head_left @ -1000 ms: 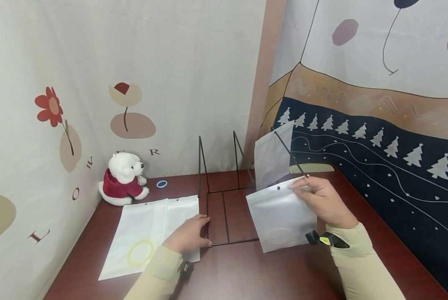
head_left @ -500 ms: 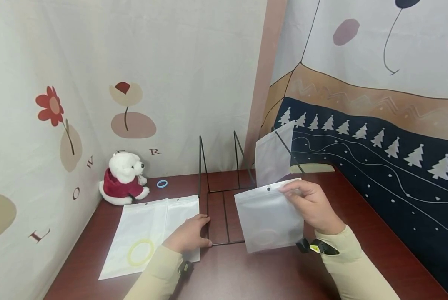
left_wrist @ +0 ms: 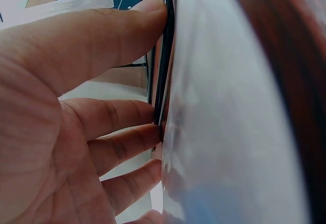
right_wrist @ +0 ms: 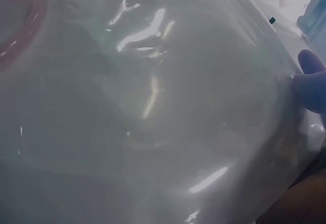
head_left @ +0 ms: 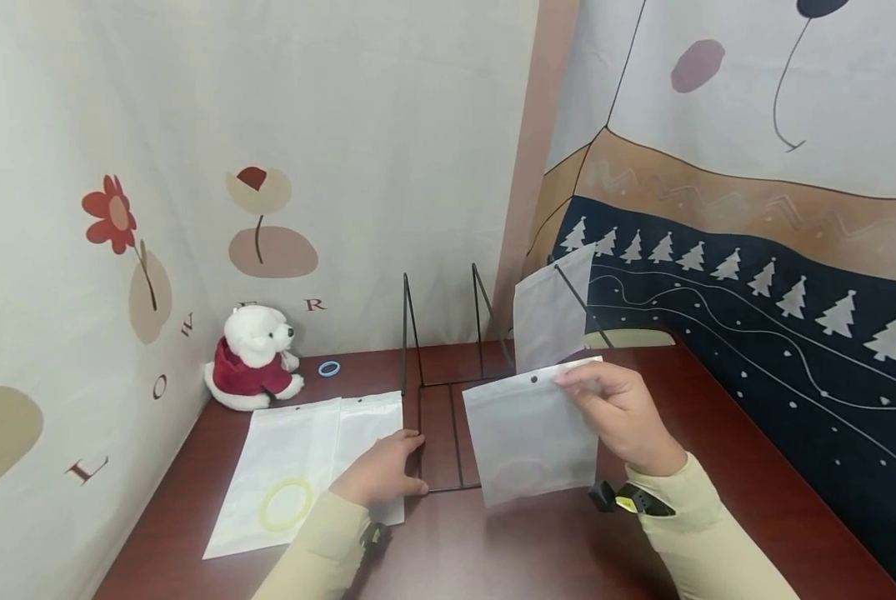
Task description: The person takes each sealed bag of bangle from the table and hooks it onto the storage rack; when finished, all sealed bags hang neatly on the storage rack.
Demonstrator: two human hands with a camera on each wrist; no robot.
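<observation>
My right hand pinches the top right corner of a translucent white zip-lock bag, thumb in front. The bag hangs tilted over the right part of a black wire rack. A pink ring shows through its plastic in the right wrist view. My left hand rests at the rack's left base bar. In the left wrist view its thumb and extended fingers touch the dark wire. Flat beside that hand lie two more white bags, the left bag with a yellow ring in it.
Another white bag hangs upright on the rack's right side, behind the held one. At the back left sits a white plush bear in a red coat, with a blue ring beside it. Printed cloth walls border the table.
My right hand has carried the bag left, away from the rack's right arm, slowing over the last half second. The left hand has stayed at the rack's bar.
</observation>
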